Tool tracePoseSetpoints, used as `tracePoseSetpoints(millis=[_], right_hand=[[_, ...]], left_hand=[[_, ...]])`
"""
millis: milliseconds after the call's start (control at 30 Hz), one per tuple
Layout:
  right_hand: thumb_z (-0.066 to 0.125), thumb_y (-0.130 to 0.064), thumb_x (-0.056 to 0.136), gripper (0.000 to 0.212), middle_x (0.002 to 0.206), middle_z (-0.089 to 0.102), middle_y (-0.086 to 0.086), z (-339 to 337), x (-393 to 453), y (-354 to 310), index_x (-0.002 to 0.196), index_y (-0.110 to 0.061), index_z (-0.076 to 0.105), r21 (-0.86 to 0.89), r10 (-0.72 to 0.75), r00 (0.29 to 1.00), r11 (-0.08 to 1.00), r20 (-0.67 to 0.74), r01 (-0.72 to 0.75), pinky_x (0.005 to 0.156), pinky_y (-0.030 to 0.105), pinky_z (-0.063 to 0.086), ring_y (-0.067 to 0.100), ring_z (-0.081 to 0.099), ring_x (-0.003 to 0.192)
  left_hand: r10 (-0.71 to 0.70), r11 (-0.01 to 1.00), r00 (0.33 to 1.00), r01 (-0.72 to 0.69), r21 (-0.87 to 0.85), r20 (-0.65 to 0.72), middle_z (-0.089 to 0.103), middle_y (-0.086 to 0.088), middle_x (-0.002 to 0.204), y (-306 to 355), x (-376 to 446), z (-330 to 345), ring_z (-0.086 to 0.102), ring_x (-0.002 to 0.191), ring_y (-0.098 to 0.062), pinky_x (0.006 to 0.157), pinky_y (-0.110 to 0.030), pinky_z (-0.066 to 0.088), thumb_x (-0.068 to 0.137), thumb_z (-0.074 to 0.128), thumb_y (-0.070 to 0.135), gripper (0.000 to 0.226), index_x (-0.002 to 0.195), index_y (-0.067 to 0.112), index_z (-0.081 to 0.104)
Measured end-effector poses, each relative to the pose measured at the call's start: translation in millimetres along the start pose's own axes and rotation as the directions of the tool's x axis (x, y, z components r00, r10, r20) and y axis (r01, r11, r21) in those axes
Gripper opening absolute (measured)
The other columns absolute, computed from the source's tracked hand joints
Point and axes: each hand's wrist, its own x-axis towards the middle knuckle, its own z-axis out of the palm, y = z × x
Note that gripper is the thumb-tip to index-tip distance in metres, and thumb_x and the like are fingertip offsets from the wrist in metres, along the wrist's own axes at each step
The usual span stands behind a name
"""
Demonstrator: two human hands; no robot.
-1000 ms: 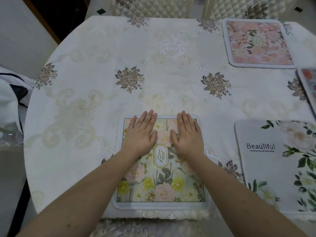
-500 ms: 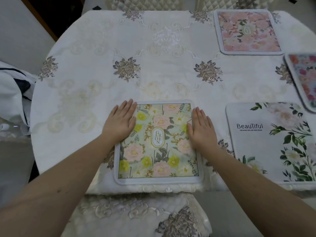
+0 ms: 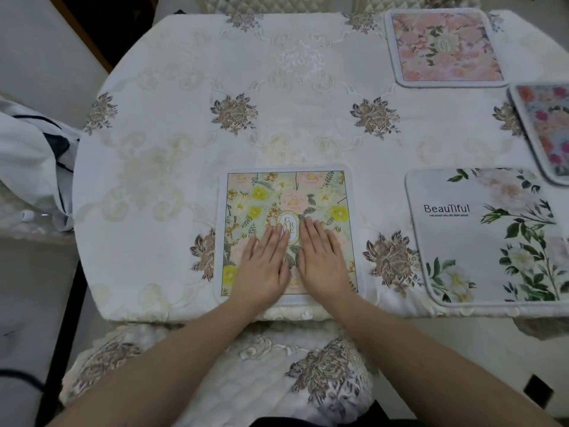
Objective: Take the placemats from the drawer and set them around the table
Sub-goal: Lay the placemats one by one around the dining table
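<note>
A yellow-and-pink floral placemat (image 3: 288,195) lies flat at the near edge of the table (image 3: 172,167), which wears a white embroidered cloth. My left hand (image 3: 263,266) and my right hand (image 3: 323,261) rest palm down, side by side, on the mat's near half, fingers flat and close together, holding nothing. To its right lies a white "Beautiful" placemat (image 3: 480,238). A pink floral placemat (image 3: 443,47) sits at the far right. A fourth, red-flowered placemat (image 3: 545,131) is cut off by the right frame edge.
A cushioned chair seat (image 3: 246,365) with embroidered cover stands tucked below the near table edge. White fabric with dark trim (image 3: 34,149) lies bunched beside the table on the left. Two quilted chair backs (image 3: 261,3) stand at the far side.
Both hands slid from the mat's left and right edges inward and toward me, and now lie together on its near half. The mat looks unmoved on the table.
</note>
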Motion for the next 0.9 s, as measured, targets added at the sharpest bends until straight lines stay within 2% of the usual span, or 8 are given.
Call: tracePoseSetpoints(millis=[133, 300, 500, 600, 900], right_hand=[[0.028, -0.04, 0.103, 0.061, 0.164, 0.017, 0.002, -1, -6, 10, 0.156, -0.012, 0.021, -0.027, -0.085, 0.996, 0.996, 0.002, 0.085, 0.123, 0.04, 0.011, 0.016, 0.013, 0.152], [0.031, -0.045, 0.102, 0.06, 0.162, 0.024, 0.001, -6, -18, 29, 0.154, -0.016, 0.03, -0.061, -0.151, 0.989, 0.987, 0.008, 0.151, 0.123, 0.038, 0.012, 0.015, 0.019, 0.15], [0.029, -0.043, 0.102, 0.06, 0.163, 0.021, 0.001, -9, -32, 49, 0.155, -0.016, 0.028, -0.054, -0.152, 0.988, 0.987, 0.007, 0.153, 0.122, 0.039, 0.015, 0.015, 0.017, 0.151], [0.031, -0.044, 0.102, 0.06, 0.163, 0.023, 0.003, -9, -38, 58, 0.155, -0.016, 0.029, -0.056, -0.181, 0.984, 0.982, 0.0, 0.18, 0.121, 0.041, 0.02, 0.017, 0.019, 0.151], [0.027, -0.045, 0.102, 0.06, 0.162, 0.023, 0.004, -8, -40, 54, 0.155, -0.015, 0.029, -0.062, -0.181, 0.984, 0.982, 0.006, 0.181, 0.12, 0.041, 0.021, 0.018, 0.021, 0.15]], left_hand=[[0.082, 0.996, 0.997, -0.082, 0.037, 0.013, 0.004, 0.0, 0.166, -11, 0, -3, 0.0, 0.153, -0.014, 0.123, -0.043, 0.005, 0.103, 0.021, 0.046, 0.062, 0.159, 0.02, 0.01], [0.111, 0.994, 0.994, -0.11, 0.021, -0.02, 0.013, 0.001, 0.166, -25, -6, -4, 0.009, 0.153, -0.015, 0.122, -0.045, 0.013, 0.102, 0.026, 0.046, 0.062, 0.158, 0.022, 0.017], [0.119, 0.992, 0.993, -0.119, 0.04, 0.004, 0.005, 0.003, 0.166, -38, -11, -8, 0.004, 0.153, -0.015, 0.123, -0.044, 0.009, 0.103, 0.025, 0.045, 0.061, 0.159, 0.025, 0.01], [0.119, 0.992, 0.993, -0.119, 0.039, 0.006, 0.004, 0.003, 0.166, -39, -11, -8, 0.002, 0.153, -0.014, 0.123, -0.044, 0.008, 0.103, 0.024, 0.045, 0.061, 0.159, 0.025, 0.01], [0.128, 0.991, 0.992, -0.128, 0.039, 0.012, 0.004, 0.004, 0.166, -42, -11, -7, 0.001, 0.153, -0.014, 0.123, -0.043, 0.005, 0.103, 0.025, 0.045, 0.061, 0.159, 0.026, 0.008]])
